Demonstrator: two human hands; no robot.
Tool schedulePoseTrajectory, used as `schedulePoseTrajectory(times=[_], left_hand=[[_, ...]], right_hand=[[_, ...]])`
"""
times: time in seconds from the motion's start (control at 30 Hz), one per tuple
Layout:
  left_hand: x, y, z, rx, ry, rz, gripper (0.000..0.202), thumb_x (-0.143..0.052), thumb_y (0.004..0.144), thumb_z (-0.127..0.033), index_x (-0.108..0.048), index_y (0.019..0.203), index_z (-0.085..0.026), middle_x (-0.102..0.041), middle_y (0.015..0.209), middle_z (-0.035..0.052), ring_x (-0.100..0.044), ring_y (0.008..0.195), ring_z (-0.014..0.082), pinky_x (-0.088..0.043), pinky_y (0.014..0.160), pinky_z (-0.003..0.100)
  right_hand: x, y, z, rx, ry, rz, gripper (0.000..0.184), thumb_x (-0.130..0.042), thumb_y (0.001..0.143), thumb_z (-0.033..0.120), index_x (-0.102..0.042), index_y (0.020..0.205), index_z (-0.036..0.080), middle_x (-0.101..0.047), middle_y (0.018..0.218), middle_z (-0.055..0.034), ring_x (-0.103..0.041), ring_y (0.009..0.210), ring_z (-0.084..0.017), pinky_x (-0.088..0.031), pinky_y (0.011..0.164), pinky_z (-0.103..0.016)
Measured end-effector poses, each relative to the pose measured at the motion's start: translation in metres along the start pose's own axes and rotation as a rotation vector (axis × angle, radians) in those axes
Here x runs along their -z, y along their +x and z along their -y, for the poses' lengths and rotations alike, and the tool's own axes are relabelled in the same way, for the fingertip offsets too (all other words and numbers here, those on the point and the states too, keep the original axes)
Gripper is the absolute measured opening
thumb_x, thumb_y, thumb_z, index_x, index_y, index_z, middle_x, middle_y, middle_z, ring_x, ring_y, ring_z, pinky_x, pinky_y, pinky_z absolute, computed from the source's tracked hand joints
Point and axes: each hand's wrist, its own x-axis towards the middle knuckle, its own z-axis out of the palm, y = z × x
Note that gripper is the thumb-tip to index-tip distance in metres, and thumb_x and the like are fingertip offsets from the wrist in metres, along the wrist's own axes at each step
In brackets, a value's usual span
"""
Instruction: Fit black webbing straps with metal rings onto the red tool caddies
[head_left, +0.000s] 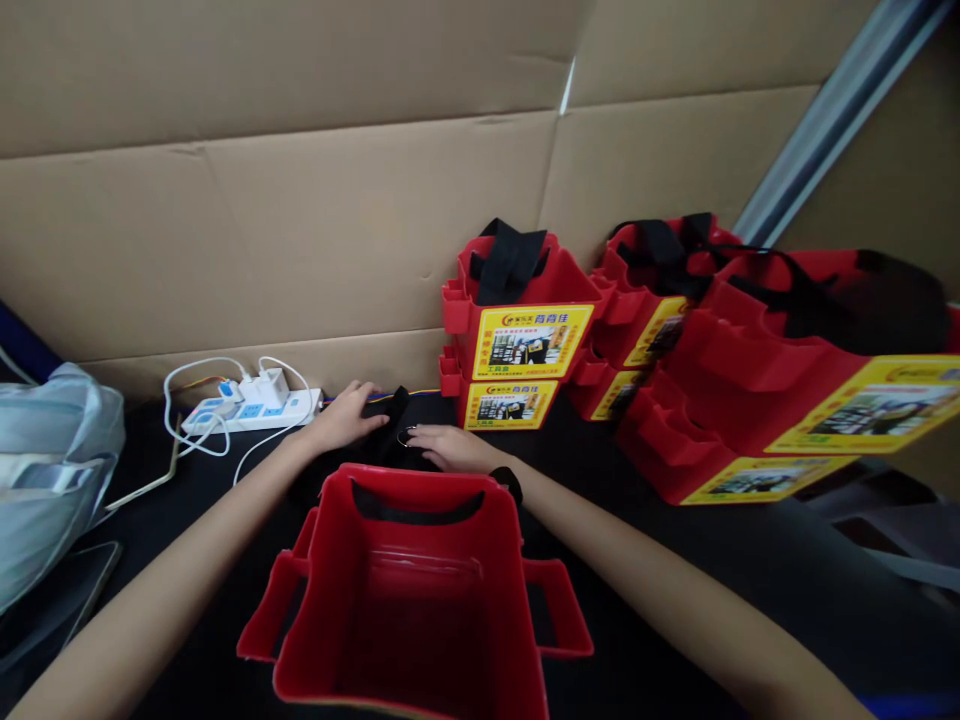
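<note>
A red plastic tool box (420,640) stands in front of me with its open top toward me and loops on both sides. A black strap (363,508) passes through the slot in its far wall. Behind the box, my left hand (347,415) is open, thumb and fingers apart, beside a raised black strap end (396,408). My right hand (455,448) lies over the dark strap material with fingers stretched out to the left. A small shiny ring shape shows at its fingertips. The dark strap blends into the black table cover, so its full course is hidden.
Stacked red tool boxes (466,345) with yellow labels and black straps stand at the back and right. A white power strip (251,412) with plugs and cables lies at the back left. Further left sits a pale translucent bag (56,480). Cardboard (315,230) walls the back.
</note>
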Motion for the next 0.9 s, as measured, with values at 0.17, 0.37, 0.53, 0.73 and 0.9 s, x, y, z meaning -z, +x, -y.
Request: schedulePoseTrajectory(times=[0.17, 0.37, 0.53, 0.73, 0.9], left_hand=[[0.031, -0.014, -0.015, -0.131, -0.026, 0.151, 0.028, -0.051, 0.077, -0.04, -0.06, 0.089, -0.017, -0.064, 0.083, 0.0049, -0.059, 0.076, 0.018, -0.044, 0.071, 0.029], [-0.015, -0.005, -0.022, -0.398, -0.12, 0.324, 0.042, -0.065, 0.065, -0.028, -0.059, 0.107, -0.026, -0.049, 0.127, 0.0064, -0.039, 0.121, 0.0233, -0.03, 0.099, 0.035], [-0.051, 0.013, -0.032, -0.513, -0.209, 0.439, 0.023, -0.053, 0.075, -0.024, -0.065, 0.094, -0.025, -0.06, 0.111, 0.0049, -0.051, 0.108, 0.0194, -0.032, 0.096, 0.03], [-0.032, 0.019, -0.05, -0.438, -0.267, 0.39, 0.024, -0.051, 0.079, -0.029, -0.062, 0.096, -0.016, -0.061, 0.104, 0.0095, -0.055, 0.097, 0.0189, -0.04, 0.087, 0.032], [0.012, 0.009, -0.092, -0.376, -0.604, 0.805, 0.038, -0.045, 0.082, -0.045, -0.055, 0.104, -0.016, -0.062, 0.101, 0.0095, -0.059, 0.089, 0.0163, -0.047, 0.076, 0.03]], right_hand=[[0.048, -0.048, 0.001, -0.23, -0.034, -0.076, 0.03, -0.038, 0.087, 0.032, -0.061, 0.095, 0.014, -0.062, 0.098, -0.0137, -0.058, 0.089, -0.024, -0.046, 0.077, -0.039], [0.05, -0.129, 0.022, -0.621, 0.24, 0.06, 0.044, -0.034, 0.086, 0.049, -0.055, 0.114, 0.023, -0.06, 0.108, -0.0116, -0.057, 0.099, -0.026, -0.044, 0.085, -0.042], [0.045, -0.14, 0.058, -0.449, 0.666, -0.206, 0.047, -0.035, 0.088, 0.043, -0.037, 0.132, 0.027, -0.041, 0.135, -0.0045, -0.039, 0.123, -0.019, -0.034, 0.101, -0.039], [0.044, -0.123, 0.05, -0.331, 0.693, -0.22, 0.041, -0.05, 0.082, 0.037, -0.049, 0.12, 0.022, -0.057, 0.115, -0.0059, -0.054, 0.103, -0.019, -0.043, 0.089, -0.035], [0.055, -0.102, 0.041, -0.181, 0.572, -0.166, 0.033, -0.05, 0.082, 0.033, -0.051, 0.11, 0.017, -0.059, 0.103, -0.006, -0.056, 0.089, -0.015, -0.045, 0.079, -0.03]])
